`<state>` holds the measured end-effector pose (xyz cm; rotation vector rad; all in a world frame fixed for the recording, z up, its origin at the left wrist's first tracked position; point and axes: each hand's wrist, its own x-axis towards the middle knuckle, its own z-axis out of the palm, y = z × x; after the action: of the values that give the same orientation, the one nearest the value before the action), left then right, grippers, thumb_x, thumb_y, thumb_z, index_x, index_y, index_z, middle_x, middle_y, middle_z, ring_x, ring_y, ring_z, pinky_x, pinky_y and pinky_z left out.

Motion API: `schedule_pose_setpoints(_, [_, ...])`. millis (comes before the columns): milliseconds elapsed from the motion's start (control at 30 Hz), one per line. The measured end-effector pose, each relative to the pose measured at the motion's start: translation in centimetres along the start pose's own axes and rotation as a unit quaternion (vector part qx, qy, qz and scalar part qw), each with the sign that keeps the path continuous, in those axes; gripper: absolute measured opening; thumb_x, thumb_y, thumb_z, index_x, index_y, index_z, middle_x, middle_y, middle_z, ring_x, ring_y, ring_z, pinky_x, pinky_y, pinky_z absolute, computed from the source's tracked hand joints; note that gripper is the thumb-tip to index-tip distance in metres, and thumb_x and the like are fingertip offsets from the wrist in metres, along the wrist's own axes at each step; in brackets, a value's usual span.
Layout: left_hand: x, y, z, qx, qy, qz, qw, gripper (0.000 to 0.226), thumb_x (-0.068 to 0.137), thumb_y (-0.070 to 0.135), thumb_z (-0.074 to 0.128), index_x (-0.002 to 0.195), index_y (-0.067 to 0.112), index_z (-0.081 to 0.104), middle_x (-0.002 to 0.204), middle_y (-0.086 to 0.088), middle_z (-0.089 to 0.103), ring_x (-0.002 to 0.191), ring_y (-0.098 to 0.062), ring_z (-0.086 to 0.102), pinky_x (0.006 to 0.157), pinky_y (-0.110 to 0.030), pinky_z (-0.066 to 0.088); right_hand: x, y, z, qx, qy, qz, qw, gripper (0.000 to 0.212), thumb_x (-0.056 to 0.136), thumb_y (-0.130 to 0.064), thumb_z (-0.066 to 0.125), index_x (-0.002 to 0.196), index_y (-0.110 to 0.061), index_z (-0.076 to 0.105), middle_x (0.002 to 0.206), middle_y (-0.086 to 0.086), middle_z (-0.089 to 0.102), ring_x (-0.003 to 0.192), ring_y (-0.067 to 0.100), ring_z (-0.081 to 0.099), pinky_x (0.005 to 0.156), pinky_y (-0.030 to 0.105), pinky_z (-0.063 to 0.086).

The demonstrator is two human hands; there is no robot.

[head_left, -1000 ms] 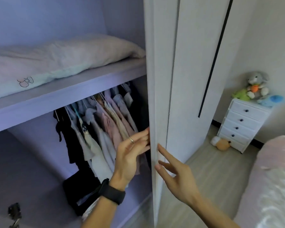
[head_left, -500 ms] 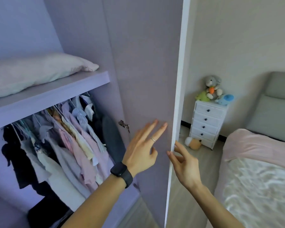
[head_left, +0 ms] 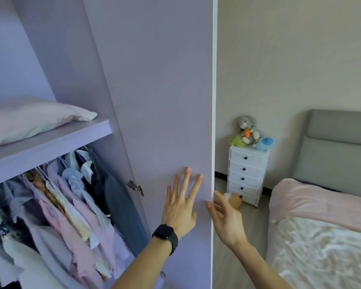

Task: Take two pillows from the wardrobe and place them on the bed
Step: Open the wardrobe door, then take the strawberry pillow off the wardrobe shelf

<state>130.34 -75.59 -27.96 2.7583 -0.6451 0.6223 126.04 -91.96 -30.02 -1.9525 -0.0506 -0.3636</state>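
Note:
A pale pink pillow (head_left: 29,119) lies on the upper shelf (head_left: 56,142) of the lilac wardrobe, at the left. The wardrobe door (head_left: 158,101) stands swung wide open. My left hand (head_left: 180,203), with a ring and a black watch on its wrist, rests flat with spread fingers on the door's inner face. My right hand (head_left: 225,217) is just past the door's white outer edge, fingers apart, touching that edge and holding nothing. The bed (head_left: 321,236) with a pink cover and grey headboard lies at the right.
Clothes (head_left: 67,205) hang on a rail under the shelf. A white chest of drawers (head_left: 247,176) with soft toys (head_left: 249,132) on top stands against the far wall, another plush toy (head_left: 234,200) on the floor before it. A strip of bare floor (head_left: 244,257) runs between door and bed.
The door has swung further open to the right under both hands. My view has turned right, so more of the bed and headboard shows and the pillow sits further left.

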Motion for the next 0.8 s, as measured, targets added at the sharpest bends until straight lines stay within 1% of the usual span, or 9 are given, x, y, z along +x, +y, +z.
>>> schedule_pose_setpoints(67, [-1.1,-0.7,-0.8,-0.025,0.003,0.006,1.000,0.110,0.082,0.008,0.066,0.158,0.041,-0.005,0.168,0.003,-0.011,0.153,-0.032,0.017,0.119,-0.055,0.026,-1.7,0.6,0.4,-0.017,0.029,-0.016,0.999,0.040,0.099,-0.043,0.058,0.135,-0.053,0.046,0.119,-0.037,0.060,0.112,-0.012,0.058,0.088,0.018,0.051])
schedule_pose_setpoints(167, [-3.7,-3.5,-1.9,-0.064,-0.002,-0.061,0.996,0.081,0.088,0.014,0.060,0.155,0.040,0.024,0.165,0.005,0.015,0.143,-0.026,0.032,0.113,-0.046,0.039,-4.6,1.0,1.8,-0.043,0.052,-0.053,0.996,0.041,0.097,-0.031,0.063,0.133,-0.045,0.050,0.125,-0.035,0.051,0.117,-0.004,0.055,0.093,0.021,0.047])
schedule_pose_setpoints(267, [-7.1,-6.4,-3.6,-0.061,-0.037,-0.148,0.986,0.062,0.092,0.018,0.060,0.150,0.027,0.040,0.162,-0.002,0.025,0.136,-0.031,0.040,0.110,-0.042,0.040,-5.7,0.0,4.2,-0.038,0.012,-0.130,0.991,0.035,0.096,-0.019,0.066,0.127,-0.034,0.060,0.125,-0.029,0.055,0.120,0.003,0.055,0.098,0.027,0.048])
schedule_pose_setpoints(333, [-9.1,-8.7,-5.8,-0.056,-0.033,-0.191,0.979,0.058,0.092,0.017,0.061,0.147,0.022,0.045,0.160,-0.005,0.030,0.139,-0.030,0.040,0.110,-0.044,0.040,-5.1,-2.0,7.0,-0.026,-0.031,-0.167,0.985,0.030,0.095,-0.016,0.067,0.124,-0.026,0.066,0.126,-0.016,0.061,0.120,0.009,0.056,0.102,0.021,0.043])
schedule_pose_setpoints(400, [-10.0,-11.0,-8.8,-0.034,0.000,-0.224,0.974,0.054,0.092,0.017,0.063,0.145,0.021,0.048,0.158,-0.004,0.033,0.141,-0.027,0.040,0.108,-0.043,0.043,-3.1,-4.6,10.0,-0.026,-0.067,-0.191,0.979,0.026,0.095,-0.015,0.067,0.121,-0.019,0.069,0.127,-0.006,0.064,0.119,0.015,0.057,0.104,0.011,0.035])
schedule_pose_setpoints(467, [-12.2,-18.4,-18.0,0.045,0.093,-0.291,0.951,0.052,0.092,0.017,0.063,0.143,0.022,0.051,0.157,-0.003,0.035,0.141,-0.025,0.039,0.107,-0.041,0.044,0.8,-13.6,19.1,0.032,-0.128,-0.281,0.950,0.026,0.095,-0.018,0.066,0.120,-0.016,0.070,0.128,-0.002,0.064,0.119,0.017,0.056,0.104,0.007,0.030])
schedule_pose_setpoints(667, [-11.2,-19.4,-24.6,0.100,0.156,-0.250,0.950,0.051,0.090,0.018,0.063,0.140,0.024,0.053,0.156,-0.004,0.037,0.135,-0.028,0.044,0.108,-0.044,0.044,5.5,-17.9,21.5,0.021,-0.112,-0.328,0.938,0.031,0.094,-0.026,0.065,0.123,-0.019,0.069,0.133,-0.002,0.062,0.122,0.019,0.053,0.105,0.004,0.022])
schedule_pose_setpoints(733, [-11.4,-21.1,-26.9,0.128,0.197,-0.258,0.937,0.052,0.087,0.019,0.065,0.138,0.026,0.054,0.155,-0.002,0.039,0.136,-0.023,0.040,0.108,-0.038,0.041,7.1,-19.7,22.7,0.017,-0.124,-0.326,0.937,0.033,0.095,-0.029,0.065,0.127,-0.022,0.066,0.137,-0.004,0.058,0.126,0.018,0.048,0.104,0.002,0.019])
schedule_pose_setpoints(800, [-10.7,-24.9,-31.8,0.176,0.258,-0.262,0.913,0.053,0.085,0.020,0.067,0.137,0.025,0.056,0.154,-0.004,0.041,0.138,-0.025,0.038,0.110,-0.039,0.037,10.7,-25.2,26.4,0.000,-0.137,-0.362,0.922,0.038,0.096,-0.034,0.064,0.133,-0.027,0.061,0.144,-0.004,0.053,0.133,0.019,0.043,0.108,0.011,0.020])
